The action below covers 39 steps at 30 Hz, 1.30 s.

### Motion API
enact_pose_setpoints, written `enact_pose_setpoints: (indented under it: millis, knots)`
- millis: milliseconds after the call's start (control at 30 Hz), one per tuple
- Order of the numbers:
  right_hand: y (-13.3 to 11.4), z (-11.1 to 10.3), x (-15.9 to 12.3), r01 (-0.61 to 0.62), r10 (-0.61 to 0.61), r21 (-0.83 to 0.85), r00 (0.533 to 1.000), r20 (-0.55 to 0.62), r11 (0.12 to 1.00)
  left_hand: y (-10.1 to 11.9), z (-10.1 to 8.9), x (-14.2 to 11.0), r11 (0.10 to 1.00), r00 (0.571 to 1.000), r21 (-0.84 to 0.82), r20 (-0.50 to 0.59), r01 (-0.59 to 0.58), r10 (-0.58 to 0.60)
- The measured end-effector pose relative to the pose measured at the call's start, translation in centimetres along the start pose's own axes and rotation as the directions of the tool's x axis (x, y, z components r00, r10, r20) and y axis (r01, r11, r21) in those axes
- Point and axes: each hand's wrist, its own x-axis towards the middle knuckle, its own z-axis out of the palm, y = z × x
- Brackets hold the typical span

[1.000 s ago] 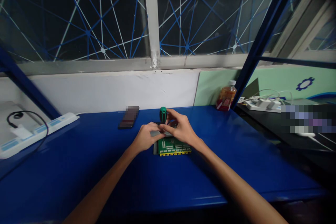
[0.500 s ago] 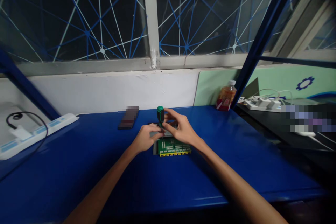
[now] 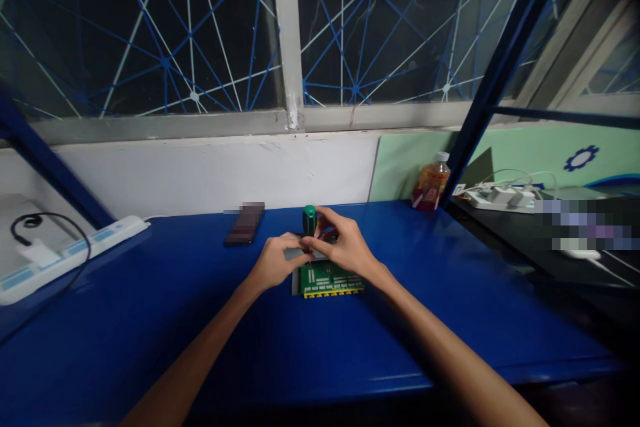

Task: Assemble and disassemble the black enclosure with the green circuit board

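A green-and-black screwdriver (image 3: 310, 219) stands almost upright over a green circuit board (image 3: 325, 277) with a yellow strip along its near edge. My right hand (image 3: 345, 245) is closed around the lower part of the handle, thumb in front. From the left, the thumb and fingers of my left hand (image 3: 275, 261) come together around the screwdriver's shaft, just above the board. A grey plate shows behind and beside the board, partly covered by my hands. The screwdriver's tip is too small to make out clearly.
The board lies on a blue table (image 3: 240, 360). A dark phone (image 3: 245, 225) rests behind my left hand. White power strips (image 3: 120, 235) are at the left and on the black table at right. A drink bottle (image 3: 431, 183) stands at the back right, beside a blue post.
The top of the screwdriver has moved slightly right and down. My right thumb has shifted left across the handle. My left hand has barely moved.
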Motion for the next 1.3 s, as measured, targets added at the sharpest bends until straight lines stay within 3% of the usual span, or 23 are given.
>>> enact_pose_setpoints:
  millis: [500,733,867,1100,1300]
  knots:
    - [0.11,0.01,-0.08,0.005,-0.008,0.098,1.0,0.026,0.995,0.07,-0.22,0.03,0.999,0.995,-0.029,0.091,-0.039,0.041]
    - [-0.02,0.04,-0.01,-0.015,0.015,0.004,1.0,-0.006,1.0,-0.03,0.09,-0.03,1.0,1.0,-0.001,0.007,-0.018,0.018]
    - [-0.46,-0.18,-0.05,-0.011,0.011,-0.013,1.0,0.022,1.0,-0.23,0.09,0.05,0.999,0.999,-0.005,0.02,-0.033,0.034]
    - [0.11,0.05,-0.06,0.0,-0.006,0.124,0.999,0.051,0.992,0.28,-0.21,0.08,0.998,0.995,0.006,0.078,-0.057,0.057]
    - [0.11,0.02,0.01,-0.018,0.017,0.015,0.999,0.033,1.0,0.11,0.12,-0.01,0.999,0.999,0.02,0.024,-0.041,0.041]
